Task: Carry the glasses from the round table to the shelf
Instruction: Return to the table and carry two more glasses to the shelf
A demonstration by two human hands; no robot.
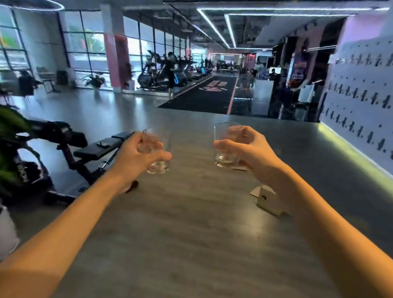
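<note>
A long grey counter (179, 234) runs away from the person, directly beneath both outstretched hands. The right hand (247, 155) grips an upright clear glass (227, 145), base touching or just above the surface. The left hand (134, 155) holds its glass (158, 158) upright, nearer the person, seemingly still aloft.

Two clear, glossy tumblers, the left glass (157, 153) and the right glass (227, 144), show against a matt, wood-grained grey counter (191, 235), with folded brown card (268, 201) at three o'clock.
</note>
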